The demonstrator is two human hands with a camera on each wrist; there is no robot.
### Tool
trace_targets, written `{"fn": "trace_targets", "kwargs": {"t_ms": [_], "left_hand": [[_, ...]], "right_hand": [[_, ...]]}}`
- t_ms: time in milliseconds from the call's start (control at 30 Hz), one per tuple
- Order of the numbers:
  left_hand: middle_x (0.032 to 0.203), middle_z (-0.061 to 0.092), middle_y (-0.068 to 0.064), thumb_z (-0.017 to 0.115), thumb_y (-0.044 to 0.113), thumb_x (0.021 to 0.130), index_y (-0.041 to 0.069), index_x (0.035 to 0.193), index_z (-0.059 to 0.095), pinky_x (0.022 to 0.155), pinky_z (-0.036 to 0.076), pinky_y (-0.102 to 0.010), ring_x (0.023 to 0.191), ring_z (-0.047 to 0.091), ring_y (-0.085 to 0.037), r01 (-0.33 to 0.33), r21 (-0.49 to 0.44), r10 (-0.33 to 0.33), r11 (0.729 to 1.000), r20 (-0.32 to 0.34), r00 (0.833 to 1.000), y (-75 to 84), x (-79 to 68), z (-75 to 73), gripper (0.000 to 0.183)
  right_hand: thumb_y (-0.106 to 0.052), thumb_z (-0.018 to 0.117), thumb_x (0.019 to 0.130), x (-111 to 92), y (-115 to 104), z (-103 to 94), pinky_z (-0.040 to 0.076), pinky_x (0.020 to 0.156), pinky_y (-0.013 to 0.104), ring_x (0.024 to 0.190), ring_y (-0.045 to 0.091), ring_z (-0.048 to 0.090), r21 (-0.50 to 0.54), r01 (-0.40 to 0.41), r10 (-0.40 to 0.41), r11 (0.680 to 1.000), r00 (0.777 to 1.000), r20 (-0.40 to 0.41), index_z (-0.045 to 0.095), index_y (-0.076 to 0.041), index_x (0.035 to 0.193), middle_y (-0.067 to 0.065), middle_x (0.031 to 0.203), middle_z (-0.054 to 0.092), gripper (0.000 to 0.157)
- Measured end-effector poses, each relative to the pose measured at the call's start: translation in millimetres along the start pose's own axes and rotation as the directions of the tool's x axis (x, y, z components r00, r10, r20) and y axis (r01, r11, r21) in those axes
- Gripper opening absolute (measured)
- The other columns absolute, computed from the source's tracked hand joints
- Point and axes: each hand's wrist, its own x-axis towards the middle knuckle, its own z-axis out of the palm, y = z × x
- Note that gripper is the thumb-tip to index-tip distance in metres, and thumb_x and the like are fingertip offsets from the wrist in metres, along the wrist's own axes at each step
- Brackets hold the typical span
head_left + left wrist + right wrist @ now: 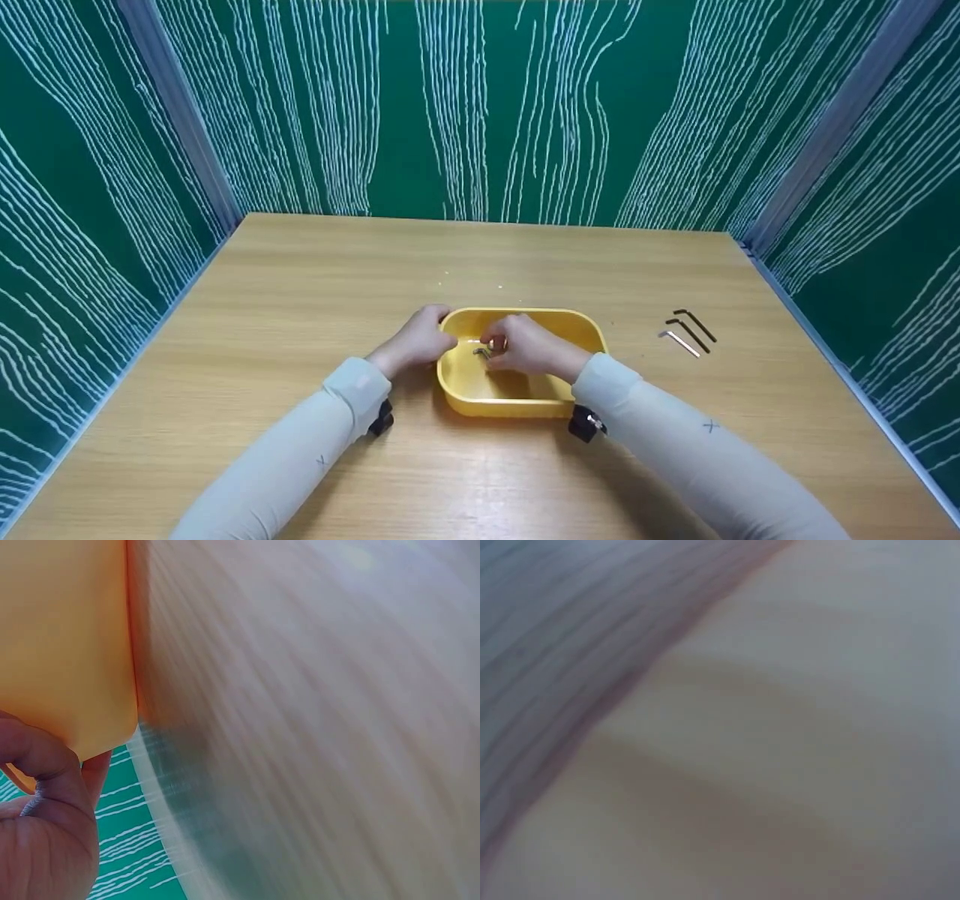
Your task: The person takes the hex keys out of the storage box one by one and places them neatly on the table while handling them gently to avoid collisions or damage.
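Observation:
A yellow plastic bin stands on the table in the head view. My left hand grips its left end, thumb over the rim and fingers outside; the left wrist view shows the fingers curled at the bin's wall. Reaching down inside, my right hand has bent fingers and thumb around a small dark metal piece, perhaps a short hex key. Whether they pinch it I cannot tell. Only the blurred bin wall and wood fill the right wrist view.
Right of the bin lie two black hex keys and a silver hex key, roughly parallel. Small pale specks dot the wooden table behind the bin. Green walls with white wavy lines border the table's back and sides.

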Motion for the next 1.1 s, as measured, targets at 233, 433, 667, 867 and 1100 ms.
{"fn": "trace_targets", "kwargs": {"t_ms": [233, 433, 667, 867, 1100], "left_hand": [[0.1, 0.068, -0.009, 0.059, -0.006, 0.087, -0.005, 0.123, 0.068, 0.067, 0.06, -0.025, 0.078, 0.066, -0.016, 0.008, 0.005, -0.008, 1.0, -0.001, 1.0, 0.3, 0.3, 0.0, 0.037], [0.104, 0.07, -0.012, 0.058, -0.007, 0.087, -0.006, 0.126, 0.067, 0.07, 0.064, -0.028, 0.081, 0.069, -0.019, 0.021, -0.045, -0.02, 0.999, 0.014, 1.0, 0.2, 0.7, 0.3, 0.041], [0.105, 0.07, -0.014, 0.059, -0.005, 0.086, -0.006, 0.126, 0.068, 0.07, 0.06, -0.025, 0.082, 0.066, -0.017, 0.006, -0.026, -0.006, 1.0, 0.008, 1.0, -2.0, 1.2, 0.6, 0.041], [0.101, 0.067, -0.01, 0.06, -0.005, 0.087, -0.005, 0.123, 0.068, 0.07, 0.057, -0.025, 0.082, 0.064, -0.017, 0.006, -0.001, -0.006, 1.0, 0.007, 1.0, -0.7, 0.7, -0.3, 0.037], [0.101, 0.067, -0.009, 0.06, -0.003, 0.089, -0.004, 0.125, 0.068, 0.069, 0.057, -0.024, 0.08, 0.064, -0.017, 0.018, 0.002, -0.018, 1.0, 0.01, 1.0, -0.3, 1.0, -0.2, 0.037]], "right_hand": [[-0.007, 0.085, 0.09, 3.9, 0.5, 3.0, 0.048, 0.067, 0.022, 0.073, 0.008, 0.056, -0.013, -0.042, 0.043, 0.999, 0.999, 0.03, 0.078, 0.001, 0.11, 0.005, 0.084, 0.071, 0.023], [-0.007, 0.085, 0.089, 7.4, 1.6, 4.7, 0.044, 0.063, 0.019, 0.069, 0.006, 0.053, -0.068, -0.01, 0.013, 0.998, 0.999, 0.038, 0.079, -0.001, 0.105, 0.001, 0.079, 0.067, 0.017], [-0.001, 0.083, 0.089, 6.5, 0.9, 5.4, 0.045, 0.064, 0.019, 0.071, 0.006, 0.053, -0.073, 0.017, -0.012, 0.997, 0.998, 0.063, 0.08, -0.002, 0.103, 0.003, 0.08, 0.069, 0.014], [0.005, 0.079, 0.087, 3.9, 0.1, 5.1, 0.047, 0.065, 0.017, 0.071, 0.004, 0.054, -0.093, 0.059, -0.054, 0.994, 0.997, 0.063, 0.082, -0.002, 0.097, 0.008, 0.083, 0.074, 0.012], [0.009, 0.077, 0.084, 3.0, -1.7, 3.2, 0.053, 0.067, 0.017, 0.072, 0.005, 0.059, -0.098, 0.041, -0.033, 0.994, 0.996, 0.08, 0.084, -0.003, 0.093, 0.008, 0.088, 0.08, 0.017]]}}
